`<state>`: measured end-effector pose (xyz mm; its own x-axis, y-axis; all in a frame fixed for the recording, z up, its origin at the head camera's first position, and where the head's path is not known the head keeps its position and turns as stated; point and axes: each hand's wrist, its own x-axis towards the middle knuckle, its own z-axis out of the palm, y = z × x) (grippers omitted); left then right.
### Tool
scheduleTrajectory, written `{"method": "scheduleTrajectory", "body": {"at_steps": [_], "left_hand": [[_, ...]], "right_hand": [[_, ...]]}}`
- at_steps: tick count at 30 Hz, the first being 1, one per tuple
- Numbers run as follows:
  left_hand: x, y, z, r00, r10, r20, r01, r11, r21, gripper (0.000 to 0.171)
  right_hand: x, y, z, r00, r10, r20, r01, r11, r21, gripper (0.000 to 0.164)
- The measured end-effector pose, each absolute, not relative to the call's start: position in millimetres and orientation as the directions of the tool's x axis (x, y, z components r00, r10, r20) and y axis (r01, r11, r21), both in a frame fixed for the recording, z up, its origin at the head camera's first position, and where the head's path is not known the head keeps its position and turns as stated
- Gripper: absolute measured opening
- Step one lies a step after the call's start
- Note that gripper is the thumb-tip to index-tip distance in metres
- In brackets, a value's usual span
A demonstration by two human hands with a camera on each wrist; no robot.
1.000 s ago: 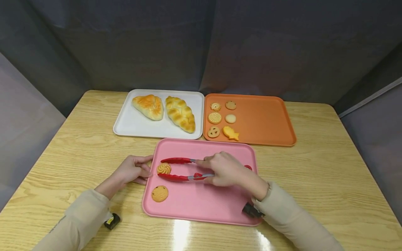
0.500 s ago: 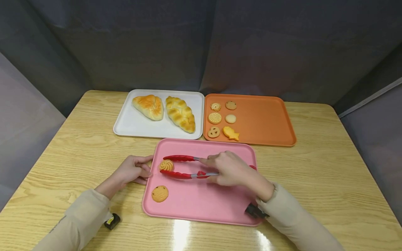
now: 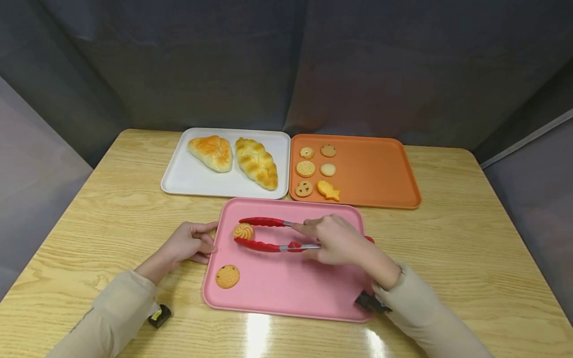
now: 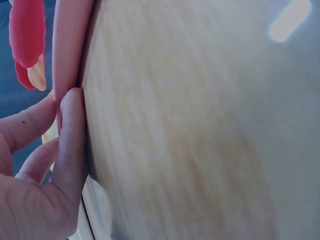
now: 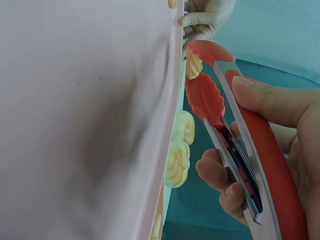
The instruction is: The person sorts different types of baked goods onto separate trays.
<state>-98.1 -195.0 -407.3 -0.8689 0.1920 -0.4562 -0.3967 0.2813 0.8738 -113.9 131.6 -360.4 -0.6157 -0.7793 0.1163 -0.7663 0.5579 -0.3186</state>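
Note:
My right hand (image 3: 335, 241) grips red and grey tongs (image 3: 258, 245), its fingers on both arms of them. Between the red tips is a swirl cookie (image 3: 243, 231), over the left part of a pink tray (image 3: 291, 293). The right wrist view shows the swirl cookie (image 5: 193, 65) pinched by the tongs (image 5: 206, 95) and raised off the tray. My left hand (image 3: 188, 243) pinches the tray's left rim; in the left wrist view its thumb and fingers lie on either side of the rim (image 4: 70, 55). A round chip cookie (image 3: 227, 276) lies at the tray's front left.
Behind the pink tray, a white tray (image 3: 197, 186) bears two breads, one triangular (image 3: 215, 154) and one braided (image 3: 257, 164). An orange tray (image 3: 371, 174) on its right carries several small cookies in two columns, among them a fish-shaped one (image 3: 328, 190). A dark curtain (image 3: 286, 64) hangs behind.
My right hand has drawn the tongs back to the right and slightly away, and the swirl cookie has come along between the tips. My left hand stays on the tray's rim.

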Motion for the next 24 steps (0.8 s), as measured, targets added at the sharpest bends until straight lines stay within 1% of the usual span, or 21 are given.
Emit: {"method": "scheduleTrajectory", "body": {"at_steps": [15, 19, 24], "left_hand": [[-98, -194, -405, -0.871, 0.201, -0.447, -0.384, 0.287, 0.877, 0.064], [-98, -194, -405, -0.87, 0.208, -0.446, -0.382, 0.284, 0.879, 0.065], [-98, -194, -405, -0.868, 0.206, -0.452, -0.389, 0.282, 0.877, 0.065]], "right_hand": [[-117, 155, -352, -0.64, -0.749, 0.171, -0.761, 0.589, -0.272, 0.046], [-117, 161, -350, -0.658, -0.738, 0.153, -0.743, 0.603, -0.29, 0.045], [-118, 168, -349, -0.687, -0.71, 0.155, -0.72, 0.636, -0.279, 0.046]]}}
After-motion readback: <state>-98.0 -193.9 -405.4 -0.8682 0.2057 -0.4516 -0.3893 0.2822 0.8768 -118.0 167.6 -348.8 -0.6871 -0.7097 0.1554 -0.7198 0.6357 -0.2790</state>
